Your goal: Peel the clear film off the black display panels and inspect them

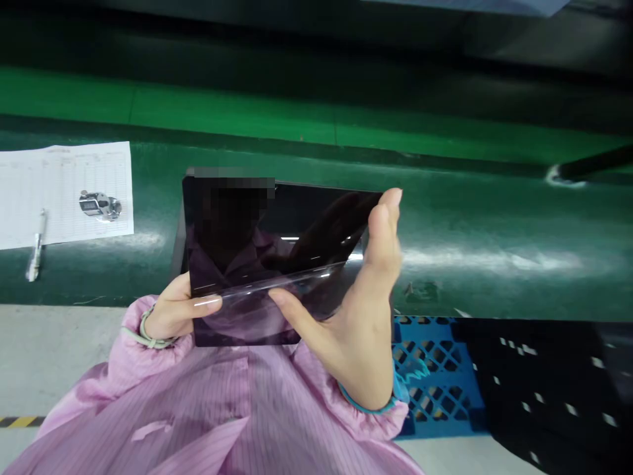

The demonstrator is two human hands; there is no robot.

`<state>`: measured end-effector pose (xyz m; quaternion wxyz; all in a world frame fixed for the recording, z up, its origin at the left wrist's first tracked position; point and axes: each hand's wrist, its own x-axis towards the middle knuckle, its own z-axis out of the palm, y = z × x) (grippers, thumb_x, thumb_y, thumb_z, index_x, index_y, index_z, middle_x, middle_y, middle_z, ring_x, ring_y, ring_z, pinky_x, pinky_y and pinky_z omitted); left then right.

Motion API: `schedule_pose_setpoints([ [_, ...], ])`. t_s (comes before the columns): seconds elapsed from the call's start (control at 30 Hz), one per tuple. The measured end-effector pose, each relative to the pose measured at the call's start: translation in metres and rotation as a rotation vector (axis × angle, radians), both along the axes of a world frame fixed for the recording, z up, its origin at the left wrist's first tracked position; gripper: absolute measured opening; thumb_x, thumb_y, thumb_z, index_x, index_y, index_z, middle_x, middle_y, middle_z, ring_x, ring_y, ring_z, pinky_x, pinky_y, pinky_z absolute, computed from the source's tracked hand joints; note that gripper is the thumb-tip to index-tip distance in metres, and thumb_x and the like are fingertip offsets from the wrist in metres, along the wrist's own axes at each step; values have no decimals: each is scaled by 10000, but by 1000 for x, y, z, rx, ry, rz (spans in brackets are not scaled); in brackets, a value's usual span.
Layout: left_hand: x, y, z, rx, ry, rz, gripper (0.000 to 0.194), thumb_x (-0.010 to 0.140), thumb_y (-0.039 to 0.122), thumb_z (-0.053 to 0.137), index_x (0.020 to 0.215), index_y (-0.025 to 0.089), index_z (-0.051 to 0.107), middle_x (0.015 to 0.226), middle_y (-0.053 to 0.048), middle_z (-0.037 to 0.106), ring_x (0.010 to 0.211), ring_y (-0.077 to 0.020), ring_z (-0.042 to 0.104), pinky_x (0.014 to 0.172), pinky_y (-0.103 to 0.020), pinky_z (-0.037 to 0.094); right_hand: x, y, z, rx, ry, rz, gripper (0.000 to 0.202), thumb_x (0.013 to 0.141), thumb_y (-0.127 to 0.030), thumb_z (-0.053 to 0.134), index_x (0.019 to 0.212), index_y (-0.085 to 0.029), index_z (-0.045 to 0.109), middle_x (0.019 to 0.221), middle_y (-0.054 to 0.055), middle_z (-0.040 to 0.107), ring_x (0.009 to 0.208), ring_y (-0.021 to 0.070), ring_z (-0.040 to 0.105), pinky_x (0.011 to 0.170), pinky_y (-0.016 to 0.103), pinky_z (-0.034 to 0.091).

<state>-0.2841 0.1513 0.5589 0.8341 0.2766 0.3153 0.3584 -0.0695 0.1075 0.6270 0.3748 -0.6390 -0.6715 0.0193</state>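
Note:
A glossy black tablet-like panel (237, 264) is held up in front of me, tilted, with dark reflections on its face. My left hand (179, 309) grips its lower left edge, thumb on the front and the other fingers hidden behind. A clear film (257, 310) crosses the lower part of the panel, its straight upper edge running from my left thumb towards my right hand (359, 313). That hand covers the panel's right side; its fingers point upward and the thumb reaches across to the film's edge. The film meets the hand below the fingers, where the exact grip is hidden.
On the green worktop (469, 231) at the left lies a printed sheet (49, 178), with a metal tally counter (100, 206) and a pen (36, 251) on it. Below the worktop's front edge at right are a blue plastic pallet (435, 402) and black material (539, 382).

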Motion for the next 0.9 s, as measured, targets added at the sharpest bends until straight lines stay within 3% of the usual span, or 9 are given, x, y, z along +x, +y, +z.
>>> schedule_pose_setpoints([
  [0.1,2,2,13,-67,47,42,259,722,190,891,967,194,809,838,-22,802,747,-206,766,742,-307,642,1,-9,-2,-59,219,41,1082,877,-388,758,1663,-245,27,1749,166,41,1625,390,83,1260,698,256],
  [0.23,2,3,27,-167,119,64,350,646,217,938,976,219,823,910,-42,813,911,-281,783,896,-399,640,-1,-16,0,-62,264,70,1055,898,-382,739,1665,-262,24,1738,155,146,1616,355,162,1253,630,351],
  [0.43,-2,4,25,-166,131,80,336,648,226,934,968,237,832,977,-60,816,960,-304,781,925,-423,641,-1,-17,1,-32,211,84,1011,924,-386,706,1666,-235,35,1725,170,199,1602,339,228,1245,590,394],
  [0.53,-7,10,17,-150,94,-12,322,692,212,909,1002,238,827,996,-67,814,1016,-323,771,985,-463,618,3,-18,0,0,249,118,963,914,-343,725,1656,-206,128,1724,169,201,1606,318,219,1268,560,371],
  [0.63,-13,17,7,-97,47,-137,256,732,233,883,979,199,822,942,-93,814,1005,-348,772,999,-500,604,17,-20,0,-25,292,210,766,967,-425,638,1610,-192,294,1714,149,246,1601,315,233,1273,548,367],
  [0.7,-15,20,2,-64,30,-104,223,741,250,873,950,195,818,930,-92,814,1008,-360,771,994,-514,603,31,-22,1,-76,293,268,574,1043,-443,452,1566,-211,404,1694,111,316,1582,319,291,1262,570,380],
  [0.77,-15,21,1,-52,31,-26,209,748,257,864,943,205,813,941,-80,815,1035,-363,764,997,-521,600,45,-22,3,-115,259,331,503,1061,-340,334,1530,-224,473,1678,80,358,1559,320,348,1250,589,392],
  [0.9,-9,22,4,-50,61,48,248,740,196,859,981,206,800,986,-69,814,1127,-361,733,1047,-520,575,56,-19,4,-106,106,394,498,970,-120,446,1437,-231,577,1684,67,348,1548,299,385,1234,561,426],
])
